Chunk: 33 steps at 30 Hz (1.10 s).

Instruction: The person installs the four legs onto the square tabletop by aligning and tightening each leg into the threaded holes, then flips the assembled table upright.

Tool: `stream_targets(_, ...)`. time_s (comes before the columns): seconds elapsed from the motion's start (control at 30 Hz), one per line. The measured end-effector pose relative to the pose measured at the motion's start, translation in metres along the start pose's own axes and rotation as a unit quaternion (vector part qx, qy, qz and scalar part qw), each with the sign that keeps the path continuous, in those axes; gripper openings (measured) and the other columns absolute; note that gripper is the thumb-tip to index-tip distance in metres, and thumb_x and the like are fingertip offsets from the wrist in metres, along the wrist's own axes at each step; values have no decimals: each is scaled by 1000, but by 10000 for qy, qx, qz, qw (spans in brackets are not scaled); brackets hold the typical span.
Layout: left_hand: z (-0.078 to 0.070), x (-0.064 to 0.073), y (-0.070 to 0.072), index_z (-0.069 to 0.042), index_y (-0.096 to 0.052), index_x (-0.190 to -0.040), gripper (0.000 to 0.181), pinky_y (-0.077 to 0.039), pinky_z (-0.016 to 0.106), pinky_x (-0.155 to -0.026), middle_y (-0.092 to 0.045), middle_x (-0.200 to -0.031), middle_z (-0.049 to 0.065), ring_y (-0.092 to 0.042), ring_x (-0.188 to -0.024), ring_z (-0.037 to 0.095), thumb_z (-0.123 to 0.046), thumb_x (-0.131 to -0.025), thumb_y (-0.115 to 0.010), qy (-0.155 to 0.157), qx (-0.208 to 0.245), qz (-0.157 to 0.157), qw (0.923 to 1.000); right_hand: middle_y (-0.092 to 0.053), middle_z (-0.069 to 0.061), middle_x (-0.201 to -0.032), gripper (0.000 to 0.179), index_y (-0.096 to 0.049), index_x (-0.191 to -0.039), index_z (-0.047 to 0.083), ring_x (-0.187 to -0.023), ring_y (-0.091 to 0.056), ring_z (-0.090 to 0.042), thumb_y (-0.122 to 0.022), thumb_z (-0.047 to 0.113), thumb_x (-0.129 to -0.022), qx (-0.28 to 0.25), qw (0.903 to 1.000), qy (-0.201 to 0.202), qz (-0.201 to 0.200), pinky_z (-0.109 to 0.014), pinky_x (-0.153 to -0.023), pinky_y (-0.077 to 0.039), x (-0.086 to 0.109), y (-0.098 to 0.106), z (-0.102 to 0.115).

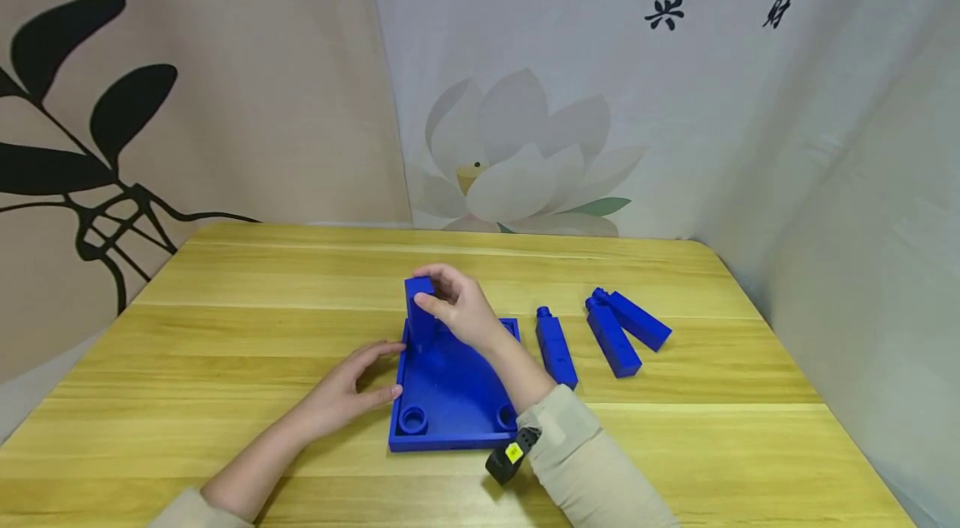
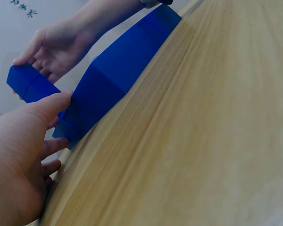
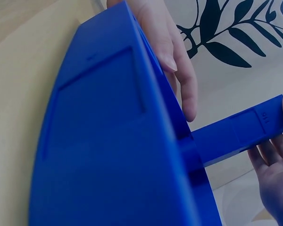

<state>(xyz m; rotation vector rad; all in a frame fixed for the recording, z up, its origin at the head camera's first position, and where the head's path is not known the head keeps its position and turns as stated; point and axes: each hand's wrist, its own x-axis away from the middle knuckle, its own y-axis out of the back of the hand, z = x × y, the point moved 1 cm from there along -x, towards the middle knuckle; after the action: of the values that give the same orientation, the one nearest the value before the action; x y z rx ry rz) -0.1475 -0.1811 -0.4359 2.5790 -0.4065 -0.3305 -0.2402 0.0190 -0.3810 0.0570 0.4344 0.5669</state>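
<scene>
A blue square panel (image 1: 459,399) with a raised rim and round corner sockets lies on the table. At its far left corner a blue square leg (image 1: 416,318) stands upright, its lower end at the corner; how deep it sits cannot be told. My right hand (image 1: 462,310) pinches the upper part of this leg between thumb and fingers. The left hand (image 1: 341,399) rests against the panel's left edge, thumb and fingers spread and touching its side. In the right wrist view, the leg (image 3: 240,132) shows a shallow rectangular recess and small marks.
Right of the panel lies one loose blue leg (image 1: 556,349) with a threaded-looking end. Farther right, another blue leg (image 1: 613,338) lies beside a third leg (image 1: 641,321), their narrow ends close together. The wooden table (image 1: 750,445) meets a printed curtain (image 1: 300,95) behind.
</scene>
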Motion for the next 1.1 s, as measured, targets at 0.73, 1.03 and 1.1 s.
stream_targets(0.73, 3, 0, -1, -13, -51, -137, 55, -24, 63, -104, -42, -143, 19, -26, -136, 44, -29, -88, -71, 2, -46, -43, 10000, -58, -28, -105, 25, -47, -114, -13, -93, -58, -17, -58, -7, -92, -145, 9992, -36, -377, -36, -85, -48, 4, -11, 32)
stream_targets(1.03, 1, 0, 0, -12, -51, -137, 55, -23, 63, -105, -42, -143, 18, -25, -136, 44, -29, -88, -71, 41, 1, -17, 10000, -59, -27, -105, 25, -48, -114, -11, -96, -59, -27, -58, -4, -93, -27, 9990, -64, -439, -50, -89, -46, 5, -13, 32)
stream_targets(1.1, 1, 0, 0, -12, -51, -137, 55, -23, 63, -105, -42, -143, 17, -24, -136, 44, -29, -88, -71, 38, 21, -14, 10000, -60, -27, -106, 25, -48, -114, -11, -97, -59, -30, -59, -4, -93, 35, 9987, -93, -490, -49, -89, -47, 5, -13, 34)
